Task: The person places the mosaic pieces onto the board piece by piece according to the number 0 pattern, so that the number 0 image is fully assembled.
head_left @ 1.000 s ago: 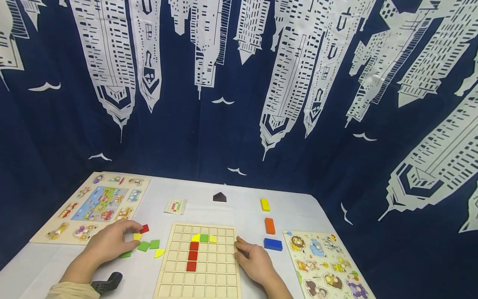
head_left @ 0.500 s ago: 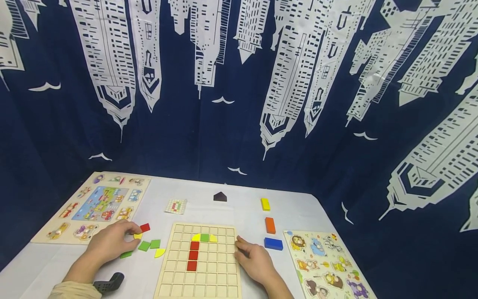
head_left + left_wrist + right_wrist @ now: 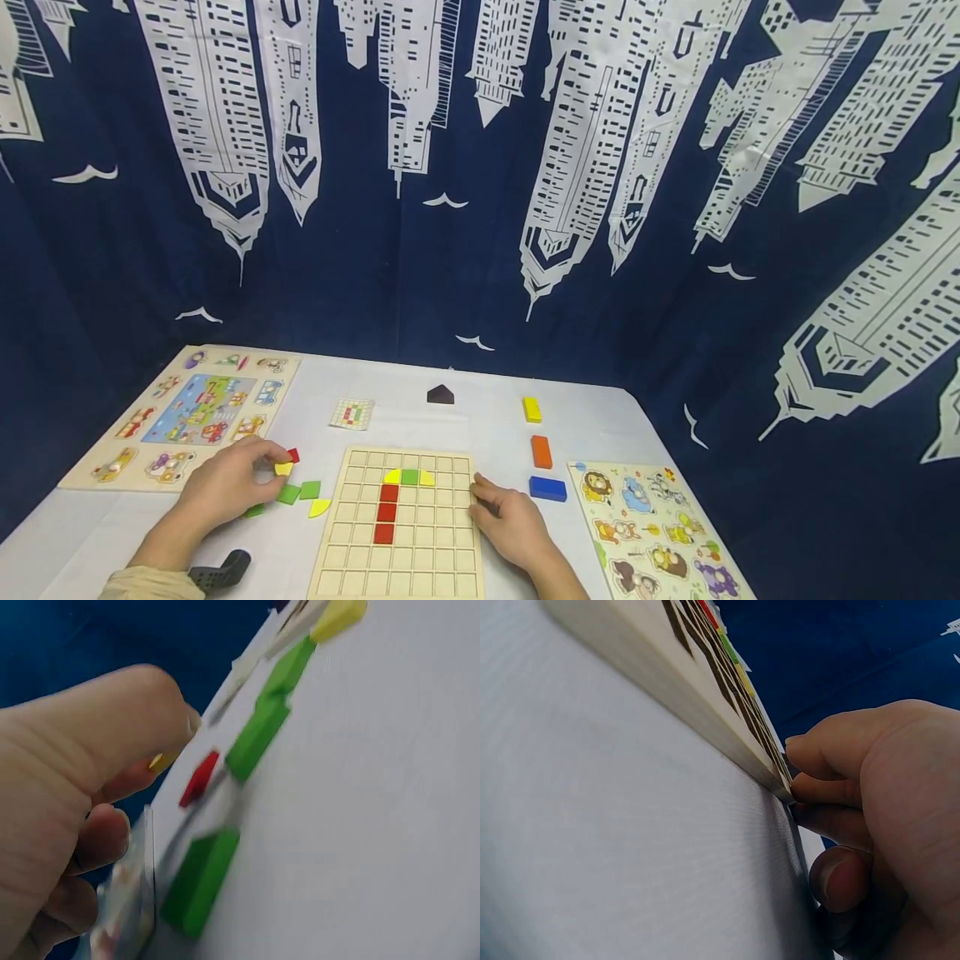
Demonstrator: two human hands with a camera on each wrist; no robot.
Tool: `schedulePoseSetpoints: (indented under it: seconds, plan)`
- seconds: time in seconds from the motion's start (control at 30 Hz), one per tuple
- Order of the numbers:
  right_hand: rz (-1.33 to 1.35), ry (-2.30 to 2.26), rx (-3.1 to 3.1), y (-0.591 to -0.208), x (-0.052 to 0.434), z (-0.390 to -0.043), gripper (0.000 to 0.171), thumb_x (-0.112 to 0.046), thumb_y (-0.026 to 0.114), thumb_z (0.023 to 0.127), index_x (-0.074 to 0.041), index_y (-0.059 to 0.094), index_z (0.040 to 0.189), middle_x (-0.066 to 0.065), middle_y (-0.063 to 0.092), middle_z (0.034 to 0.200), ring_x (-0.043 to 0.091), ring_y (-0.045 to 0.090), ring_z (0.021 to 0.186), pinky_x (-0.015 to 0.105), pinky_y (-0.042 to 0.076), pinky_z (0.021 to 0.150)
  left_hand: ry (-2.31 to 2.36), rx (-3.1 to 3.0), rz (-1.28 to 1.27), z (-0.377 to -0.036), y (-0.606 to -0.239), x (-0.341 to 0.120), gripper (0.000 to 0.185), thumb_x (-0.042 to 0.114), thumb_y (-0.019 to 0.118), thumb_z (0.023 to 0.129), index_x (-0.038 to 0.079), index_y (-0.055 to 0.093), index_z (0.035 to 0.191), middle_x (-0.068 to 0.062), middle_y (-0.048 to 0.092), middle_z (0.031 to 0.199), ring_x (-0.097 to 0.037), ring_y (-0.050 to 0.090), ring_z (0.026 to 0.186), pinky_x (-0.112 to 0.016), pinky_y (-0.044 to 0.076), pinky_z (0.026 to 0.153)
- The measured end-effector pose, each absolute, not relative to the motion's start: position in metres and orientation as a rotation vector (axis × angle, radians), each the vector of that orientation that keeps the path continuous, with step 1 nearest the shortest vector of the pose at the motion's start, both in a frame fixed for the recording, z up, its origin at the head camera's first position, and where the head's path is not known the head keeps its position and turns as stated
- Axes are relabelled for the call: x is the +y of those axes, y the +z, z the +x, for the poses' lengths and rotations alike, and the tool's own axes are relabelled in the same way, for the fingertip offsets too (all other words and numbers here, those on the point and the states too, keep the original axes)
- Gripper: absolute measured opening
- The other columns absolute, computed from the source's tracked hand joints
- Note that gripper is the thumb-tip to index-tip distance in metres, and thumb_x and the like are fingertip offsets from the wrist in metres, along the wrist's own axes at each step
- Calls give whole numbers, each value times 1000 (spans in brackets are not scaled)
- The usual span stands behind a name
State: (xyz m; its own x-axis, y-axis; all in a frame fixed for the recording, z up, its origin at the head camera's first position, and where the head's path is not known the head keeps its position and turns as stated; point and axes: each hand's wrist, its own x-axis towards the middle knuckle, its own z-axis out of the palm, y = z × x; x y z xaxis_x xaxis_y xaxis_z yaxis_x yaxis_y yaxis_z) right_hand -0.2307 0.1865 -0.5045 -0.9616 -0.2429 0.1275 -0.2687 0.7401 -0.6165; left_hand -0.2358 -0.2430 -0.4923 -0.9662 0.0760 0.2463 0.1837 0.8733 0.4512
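Observation:
My left hand point(image 3: 225, 479) pinches a yellow piece point(image 3: 283, 469) between thumb and index finger, just over the table. The fingers partly hide it in the left wrist view. Close by lie a red square point(image 3: 199, 778) and several green squares point(image 3: 201, 883), with a yellow quarter-circle point(image 3: 318, 507) near the board. My right hand point(image 3: 512, 525) rests its fingertips against the right edge of the wooden grid board point(image 3: 442, 557). In the board sit a column of red squares point(image 3: 387, 512) and, above it, a green square point(image 3: 409, 477) flanked by yellow quarter-circles point(image 3: 427, 478).
A small pattern card point(image 3: 352, 414) and a dark block point(image 3: 440, 394) lie behind the board. Yellow point(image 3: 532, 410), orange point(image 3: 542, 452) and blue blocks point(image 3: 547, 489) line the right. Picture puzzles flank both sides point(image 3: 198, 408). A black curved object point(image 3: 222, 572) is beside the left wrist.
My left hand has lifted slightly with the yellow piece, moving it a little up and right, now overlapping the red square. The right hand and the board stay put.

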Motion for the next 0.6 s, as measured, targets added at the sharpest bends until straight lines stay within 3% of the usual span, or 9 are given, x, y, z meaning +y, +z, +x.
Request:
schedulePoseSetpoints:
  seconds: [0.13, 0.3, 0.43, 0.6]
  plan:
    - [428, 1032, -2898, -504, 186, -231, 36, -27, 70, 96, -11, 72, 128, 1, 61, 145, 26, 59, 134, 53, 43, 111, -828, -2754, -279, -230, -484, -223, 26, 28, 88, 77, 31, 76, 101, 12, 68, 101, -10, 58, 76, -28, 43, 63]
    - [431, 1024, -2899, -504, 186, -231, 36, -27, 69, 96, -12, 72, 129, 1, 61, 145, 26, 58, 134, 52, 43, 111, -1053, -2663, -432, -222, -479, -196, 28, 22, 89, 77, 31, 74, 99, 13, 64, 93, -2, 44, 57, -22, 38, 50]
    - [437, 1018, -2895, -504, 186, -231, 36, -26, 69, 96, -11, 72, 129, 2, 61, 145, 25, 59, 134, 52, 44, 111, -1224, -2625, -583, -215, -479, -178, 27, 19, 88, 78, 29, 74, 98, 9, 64, 92, -1, 44, 55, -21, 40, 50]
    - [443, 1022, -2895, -503, 186, -231, 36, -26, 68, 97, -11, 72, 129, 1, 61, 145, 25, 59, 134, 51, 44, 111, -1225, -2679, -687, -205, -479, -160, 26, 23, 87, 80, 33, 72, 98, 15, 65, 101, 0, 47, 56, -20, 41, 53]
